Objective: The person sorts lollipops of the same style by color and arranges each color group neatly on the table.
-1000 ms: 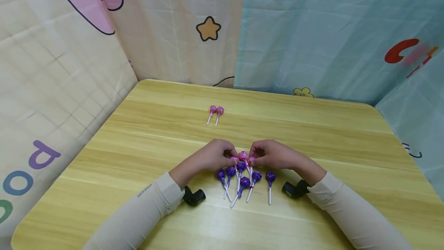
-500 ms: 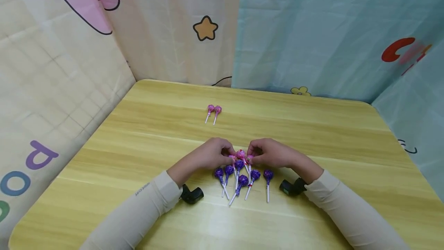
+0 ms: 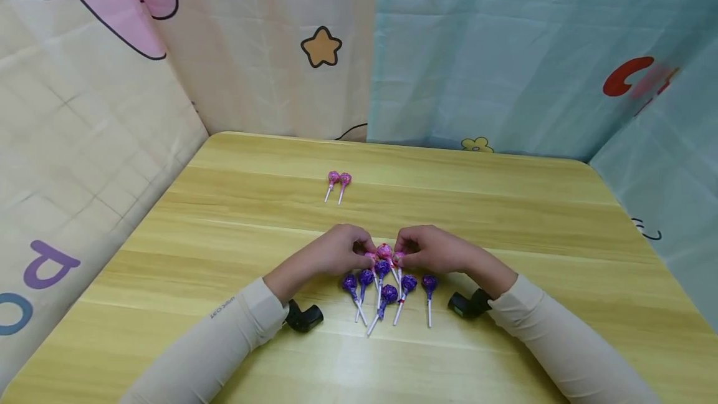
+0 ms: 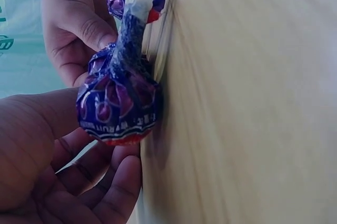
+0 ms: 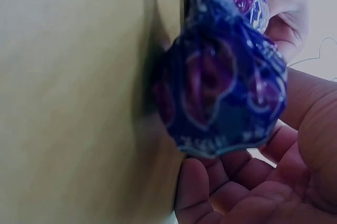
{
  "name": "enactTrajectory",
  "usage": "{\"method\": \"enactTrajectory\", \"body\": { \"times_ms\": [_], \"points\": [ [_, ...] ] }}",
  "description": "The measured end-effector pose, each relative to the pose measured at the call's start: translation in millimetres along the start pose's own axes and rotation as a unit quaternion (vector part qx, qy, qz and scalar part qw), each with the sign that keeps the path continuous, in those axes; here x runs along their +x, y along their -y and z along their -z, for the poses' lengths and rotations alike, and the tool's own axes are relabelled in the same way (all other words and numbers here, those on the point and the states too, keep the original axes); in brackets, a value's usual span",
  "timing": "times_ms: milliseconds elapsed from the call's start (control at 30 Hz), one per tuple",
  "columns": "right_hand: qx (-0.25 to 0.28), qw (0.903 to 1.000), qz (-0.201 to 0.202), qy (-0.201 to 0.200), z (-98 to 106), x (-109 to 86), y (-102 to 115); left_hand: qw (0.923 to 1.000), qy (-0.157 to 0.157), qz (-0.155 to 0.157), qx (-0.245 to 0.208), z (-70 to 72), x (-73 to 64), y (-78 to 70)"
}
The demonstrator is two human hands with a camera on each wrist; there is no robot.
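Observation:
In the head view, my left hand [image 3: 336,251] pinches a pink lollipop [image 3: 371,258] by its wrapped head between thumb and fingers. Opposite it, my right hand [image 3: 437,249] pinches another pink lollipop [image 3: 398,259] the same way. Between the two lies a third pink lollipop [image 3: 384,250]. Several purple lollipops are spread just below, their sticks toward me, among them one in the middle [image 3: 388,293] and one apart at the right [image 3: 429,283]. A purple wrapped head [image 4: 120,105] covers the left fingertips in the left wrist view; another [image 5: 224,89] covers the right ones.
Farther back on the wooden table [image 3: 252,179], two pink lollipops [image 3: 339,178] lie side by side. Black wrist cameras [image 3: 305,317] sit beside both cuffs. Printed curtains [image 3: 477,48] stand behind the table and along its sides.
Everything in the head view has slid slightly left as the camera turned. Both hands keep their pinch, and the lollipops lie in the same arrangement.

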State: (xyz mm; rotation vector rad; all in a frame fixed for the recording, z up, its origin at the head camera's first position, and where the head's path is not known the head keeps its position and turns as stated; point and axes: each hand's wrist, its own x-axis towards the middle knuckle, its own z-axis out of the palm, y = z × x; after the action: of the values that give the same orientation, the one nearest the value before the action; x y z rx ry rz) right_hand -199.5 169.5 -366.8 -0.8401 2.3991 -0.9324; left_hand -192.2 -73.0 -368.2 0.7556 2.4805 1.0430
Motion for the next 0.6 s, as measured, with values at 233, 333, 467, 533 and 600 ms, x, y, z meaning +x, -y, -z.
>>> {"method": "enactTrajectory", "body": {
  "times_ms": [233, 333, 467, 533, 600],
  "points": [
    [-0.003, 0.9999, -0.005, 0.010, 0.6, 2.4, 1.4, 1.0000, -0.001, -0.005, -0.002, -0.7, -1.7, 1.6],
    [-0.005, 0.9999, -0.011, 0.011, 1.4, 3.0, 2.0, 1.0000, 0.000, -0.005, -0.003, -1.0, -1.4, 2.4],
    [-0.004, 0.9999, -0.009, 0.012, 2.0, 3.0, 2.5, 1.0000, 0.000, 0.001, -0.004, -1.1, -0.9, 2.4],
    [-0.003, 0.9999, -0.007, 0.012, 2.1, 3.0, 2.9, 1.0000, -0.001, 0.003, -0.003, -1.1, -0.9, 2.0],
    [-0.001, 0.9999, -0.004, 0.012, 2.0, 2.6, 3.0, 1.0000, -0.001, 0.003, -0.003, -1.5, -0.8, 1.8]
  ]
}}
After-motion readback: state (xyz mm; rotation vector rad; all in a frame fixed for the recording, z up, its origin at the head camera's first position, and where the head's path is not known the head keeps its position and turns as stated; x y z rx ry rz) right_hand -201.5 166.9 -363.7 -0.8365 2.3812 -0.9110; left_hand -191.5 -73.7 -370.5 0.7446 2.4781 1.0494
